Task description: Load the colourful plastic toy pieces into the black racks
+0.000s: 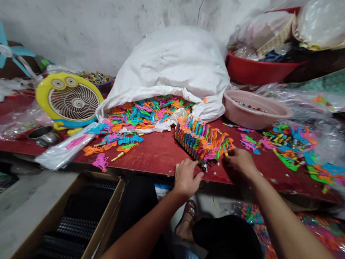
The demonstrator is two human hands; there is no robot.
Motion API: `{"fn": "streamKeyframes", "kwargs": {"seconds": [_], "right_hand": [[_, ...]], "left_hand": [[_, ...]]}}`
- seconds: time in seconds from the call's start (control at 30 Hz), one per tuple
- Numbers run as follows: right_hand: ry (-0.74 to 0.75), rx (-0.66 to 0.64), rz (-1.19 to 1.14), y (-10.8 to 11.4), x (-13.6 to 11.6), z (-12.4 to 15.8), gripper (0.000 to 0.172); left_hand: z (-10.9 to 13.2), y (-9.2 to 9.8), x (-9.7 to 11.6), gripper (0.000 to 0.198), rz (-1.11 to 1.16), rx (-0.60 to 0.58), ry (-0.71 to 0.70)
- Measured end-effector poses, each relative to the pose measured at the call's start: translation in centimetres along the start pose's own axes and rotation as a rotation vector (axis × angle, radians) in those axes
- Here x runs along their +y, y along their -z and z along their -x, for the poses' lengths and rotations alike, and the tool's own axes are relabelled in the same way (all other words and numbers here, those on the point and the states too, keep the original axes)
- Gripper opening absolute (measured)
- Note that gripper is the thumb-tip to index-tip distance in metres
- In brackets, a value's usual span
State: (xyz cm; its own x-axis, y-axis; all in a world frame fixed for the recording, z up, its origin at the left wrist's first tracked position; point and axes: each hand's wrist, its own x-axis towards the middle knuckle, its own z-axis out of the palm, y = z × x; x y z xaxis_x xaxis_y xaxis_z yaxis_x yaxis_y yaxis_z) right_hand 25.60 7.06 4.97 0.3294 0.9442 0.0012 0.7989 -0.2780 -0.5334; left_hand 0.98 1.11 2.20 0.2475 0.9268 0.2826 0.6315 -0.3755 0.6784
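A black rack (204,168) stands on the red table near its front edge, filled with rows of small bright plastic toy pieces (202,139) in orange, pink, green and blue. My left hand (188,178) is at the rack's near left corner, thumb apart from the fingers, fingertips touching or very close to the rack. On the rack's right side, my right hand (240,162) has its fingers curled together around a small yellow-ended piece (226,154). Most of that piece is hidden by the fingers. Loose toy pieces (250,143) lie just beyond my right hand.
Behind the rack, a big white sack (169,61) spills coloured pieces. A pink basin (257,116) sits to the right, with a red tub (261,71) behind. At left are a yellow fan (75,99) and metal cup (42,136). A cardboard box (117,190) holds black racks below.
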Motion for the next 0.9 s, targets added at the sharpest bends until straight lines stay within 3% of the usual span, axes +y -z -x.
{"fn": "streamKeyframes", "kwargs": {"seconds": [0.13, 0.23, 0.3, 0.37, 0.5, 0.7, 0.8, 0.9], "right_hand": [[-0.114, 0.02, -0.367, 0.8, 1.3, 2.3, 0.016], [-0.123, 0.099, -0.756, 0.9, 1.4, 4.5, 0.035], [-0.082, 0.166, -0.921, 0.7, 1.1, 5.9, 0.045], [-0.05, 0.214, -1.0, 0.2, 0.8, 7.0, 0.049], [-0.05, 0.271, -0.984, -1.0, 0.5, 8.3, 0.04], [-0.063, 0.312, -0.82, -2.1, 0.6, 7.9, 0.04], [-0.067, 0.325, -0.77, -2.4, 0.6, 7.6, 0.039], [-0.071, 0.321, -0.718, -2.6, 0.6, 7.4, 0.037]], "left_hand": [[0.1, 0.1, -0.3, 0.035, 0.06, 0.013, -0.085], [-0.4, 1.2, -1.0, 0.033, 0.046, 0.246, -0.117], [-1.1, 2.1, -1.4, 0.046, 0.0, 0.393, -0.131], [-2.0, 2.8, -1.7, 0.069, -0.025, 0.427, -0.145], [-3.4, 2.9, -2.5, 0.09, -0.01, 0.318, -0.134], [-3.7, 1.7, -3.9, 0.075, 0.007, 0.172, -0.02], [-2.8, 1.2, -3.1, 0.074, -0.029, 0.198, 0.023], [-1.6, 0.1, -1.0, 0.078, -0.072, 0.239, 0.12]]}}
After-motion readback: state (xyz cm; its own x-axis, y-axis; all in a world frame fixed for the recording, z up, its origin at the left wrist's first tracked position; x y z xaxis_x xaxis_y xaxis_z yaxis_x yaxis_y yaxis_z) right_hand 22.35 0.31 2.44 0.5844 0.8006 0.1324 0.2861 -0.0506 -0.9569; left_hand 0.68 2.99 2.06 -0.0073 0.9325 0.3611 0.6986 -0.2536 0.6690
